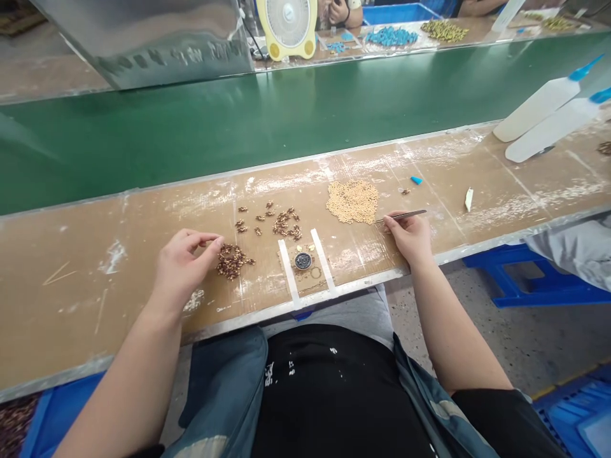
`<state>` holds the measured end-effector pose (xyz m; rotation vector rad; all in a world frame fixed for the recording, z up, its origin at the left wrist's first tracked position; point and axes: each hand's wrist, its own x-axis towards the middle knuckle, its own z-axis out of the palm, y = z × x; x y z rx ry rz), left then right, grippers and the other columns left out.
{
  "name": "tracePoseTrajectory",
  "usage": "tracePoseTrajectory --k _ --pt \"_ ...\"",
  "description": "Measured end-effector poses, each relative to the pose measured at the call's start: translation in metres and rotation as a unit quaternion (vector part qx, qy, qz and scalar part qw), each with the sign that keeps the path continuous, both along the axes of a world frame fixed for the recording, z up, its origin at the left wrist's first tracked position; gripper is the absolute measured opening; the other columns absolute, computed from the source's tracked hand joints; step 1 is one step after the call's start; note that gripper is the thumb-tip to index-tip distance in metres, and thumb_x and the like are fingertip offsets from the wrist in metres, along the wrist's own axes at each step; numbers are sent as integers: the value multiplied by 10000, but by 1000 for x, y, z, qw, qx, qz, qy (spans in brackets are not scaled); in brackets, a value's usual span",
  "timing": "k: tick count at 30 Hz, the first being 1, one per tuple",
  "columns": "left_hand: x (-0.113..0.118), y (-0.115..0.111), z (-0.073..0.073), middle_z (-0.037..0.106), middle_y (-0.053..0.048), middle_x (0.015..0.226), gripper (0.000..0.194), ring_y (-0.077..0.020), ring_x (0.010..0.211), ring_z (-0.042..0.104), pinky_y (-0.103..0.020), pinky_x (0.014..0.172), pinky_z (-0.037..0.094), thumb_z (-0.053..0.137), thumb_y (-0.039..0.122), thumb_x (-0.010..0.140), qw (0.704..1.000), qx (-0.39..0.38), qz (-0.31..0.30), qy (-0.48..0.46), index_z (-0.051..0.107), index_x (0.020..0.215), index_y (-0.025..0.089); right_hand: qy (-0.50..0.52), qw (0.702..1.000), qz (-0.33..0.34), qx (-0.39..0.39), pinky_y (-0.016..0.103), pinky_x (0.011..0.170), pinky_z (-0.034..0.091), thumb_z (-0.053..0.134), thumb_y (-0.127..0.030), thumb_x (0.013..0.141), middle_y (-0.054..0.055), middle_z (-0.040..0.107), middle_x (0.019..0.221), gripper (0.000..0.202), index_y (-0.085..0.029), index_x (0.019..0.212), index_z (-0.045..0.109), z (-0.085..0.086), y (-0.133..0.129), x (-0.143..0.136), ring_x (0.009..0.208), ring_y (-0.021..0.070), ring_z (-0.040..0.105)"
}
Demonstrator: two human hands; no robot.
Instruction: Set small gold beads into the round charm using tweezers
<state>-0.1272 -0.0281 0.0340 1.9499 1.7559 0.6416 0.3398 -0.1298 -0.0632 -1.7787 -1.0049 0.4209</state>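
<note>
My right hand (411,238) grips a pair of tweezers (413,214), whose tips reach the near right edge of a flat heap of tiny tan beads (352,201). Beside a pile of small shiny brown pieces (231,263), my left hand (184,264) is closed with thumb and forefinger together; whatever is between them cannot be made out. Between the hands lies a small round black piece with a pale rim (302,261). Two white tape strips (288,272) flank it, with tiny yellowish bits just behind it. More brown pieces (286,224) are scattered farther back.
Two white squeeze bottles (539,111) with blue tips lean at the right. A blue cap (416,180) and a white scrap (468,199) lie on the table. Beyond the green belt (296,102) stand a yellow fan (289,28) and blue pieces (391,36), near another person's hands.
</note>
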Motion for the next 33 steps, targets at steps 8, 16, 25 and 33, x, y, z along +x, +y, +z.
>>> tracePoseTrajectory --k 8,16,25,33 --pt "-16 -5 -15 727 -5 981 241 -216 937 683 -331 827 511 719 481 878 1000 7 12 -13 816 938 269 -15 1000 1 -5 393 698 598 813 -645 812 69 775 708 451 -203 896 778 6 -1 -3 675 240 738" --pt "-11 -8 -16 734 -69 991 373 -236 893 682 -358 801 524 678 565 841 999 -9 4 -35 820 916 228 -3 1000 -3 -11 405 708 594 800 -640 796 72 776 715 458 -197 908 774 5 0 -1 687 244 750" --pt "-11 -11 -19 739 -72 1008 395 -234 881 678 -350 759 513 671 584 865 999 -12 -6 -33 835 944 234 -12 1000 -14 -7 392 697 621 798 -632 794 73 772 697 440 -203 887 777 8 1 -2 672 242 753" --pt "-17 -28 -25 778 -55 1075 219 -233 1055 736 -371 992 577 697 410 998 991 -5 -129 -22 833 1009 239 -96 993 45 59 378 696 621 816 -508 884 41 812 773 251 -272 804 791 19 -22 -38 746 248 784"
